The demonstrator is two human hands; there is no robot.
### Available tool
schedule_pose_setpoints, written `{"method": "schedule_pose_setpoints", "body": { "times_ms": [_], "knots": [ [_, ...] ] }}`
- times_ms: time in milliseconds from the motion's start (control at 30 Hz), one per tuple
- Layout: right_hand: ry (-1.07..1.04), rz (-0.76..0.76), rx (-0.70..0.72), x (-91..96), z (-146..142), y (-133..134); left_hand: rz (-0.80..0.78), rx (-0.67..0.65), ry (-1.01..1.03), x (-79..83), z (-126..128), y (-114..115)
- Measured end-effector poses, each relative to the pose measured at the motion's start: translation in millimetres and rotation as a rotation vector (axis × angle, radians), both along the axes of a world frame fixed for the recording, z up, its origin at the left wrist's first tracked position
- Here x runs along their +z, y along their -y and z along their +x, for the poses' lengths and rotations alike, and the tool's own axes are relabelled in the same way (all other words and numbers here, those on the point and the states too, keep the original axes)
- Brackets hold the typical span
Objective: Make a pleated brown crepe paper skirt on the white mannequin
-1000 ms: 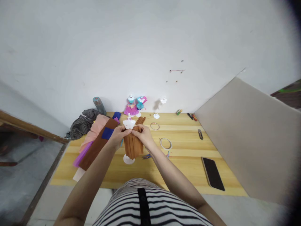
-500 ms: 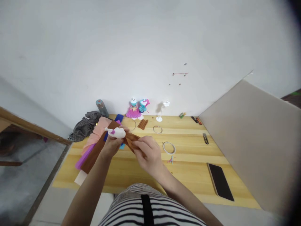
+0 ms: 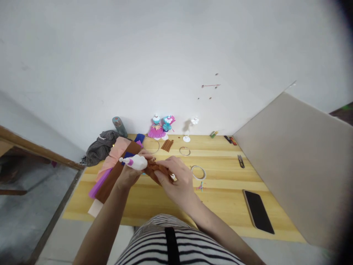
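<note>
My left hand (image 3: 129, 173) grips a small white doll mannequin (image 3: 136, 162), tipped on its side with its neck pointing left. A pleated brown paper skirt (image 3: 156, 168) is wrapped round the mannequin. My right hand (image 3: 176, 180) is closed on the skirt's lower part, fingers pinching the brown pleats. Both hands hover above the wooden table (image 3: 220, 184), near its middle left.
Stacked paper sheets in brown, pink, blue and purple (image 3: 113, 169) lie at the left beside a striped cloth (image 3: 100, 145) and a bottle (image 3: 119, 126). Dressed mannequins (image 3: 161, 127), wire rings (image 3: 184, 151), a tape roll (image 3: 198, 172), snips (image 3: 241, 161) and a phone (image 3: 257, 210) lie around.
The mannequin went from standing upright on its base to lying sideways in my left hand. My right hand slid down along the brown skirt.
</note>
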State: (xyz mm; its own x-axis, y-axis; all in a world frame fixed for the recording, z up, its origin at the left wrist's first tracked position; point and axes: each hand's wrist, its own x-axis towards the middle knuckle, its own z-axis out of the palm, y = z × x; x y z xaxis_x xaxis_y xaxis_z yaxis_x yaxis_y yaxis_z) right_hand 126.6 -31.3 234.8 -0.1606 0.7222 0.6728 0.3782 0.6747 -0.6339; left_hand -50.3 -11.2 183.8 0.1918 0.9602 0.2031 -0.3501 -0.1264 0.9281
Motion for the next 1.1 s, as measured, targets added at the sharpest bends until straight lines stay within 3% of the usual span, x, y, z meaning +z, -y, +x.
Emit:
{"method": "schedule_pose_setpoints", "body": {
  "times_ms": [267, 400, 567, 767, 1100],
  "knots": [
    [-0.037, -0.103, 0.036, 4.8, -4.6, -5.1, -0.027, -0.010, -0.045, 6.6, 4.3, 3.3],
    [-0.058, -0.187, 0.046, -0.8, -6.4, -10.6, -0.079, 0.072, 0.010, 4.9, 8.3, 3.0],
    [-0.118, -0.480, 0.139, -22.7, -4.2, -38.0, -0.247, 0.050, 0.013, 2.0, 14.5, -7.7],
    [-0.335, -0.789, 0.288, -42.6, 4.6, -60.0, -0.400, -0.026, 0.035, 1.8, 20.9, -21.9],
    [-0.419, -0.833, 0.282, -37.2, 7.9, -51.9, -0.431, -0.133, 0.093, -6.4, 17.7, -26.8]
  ]
}}
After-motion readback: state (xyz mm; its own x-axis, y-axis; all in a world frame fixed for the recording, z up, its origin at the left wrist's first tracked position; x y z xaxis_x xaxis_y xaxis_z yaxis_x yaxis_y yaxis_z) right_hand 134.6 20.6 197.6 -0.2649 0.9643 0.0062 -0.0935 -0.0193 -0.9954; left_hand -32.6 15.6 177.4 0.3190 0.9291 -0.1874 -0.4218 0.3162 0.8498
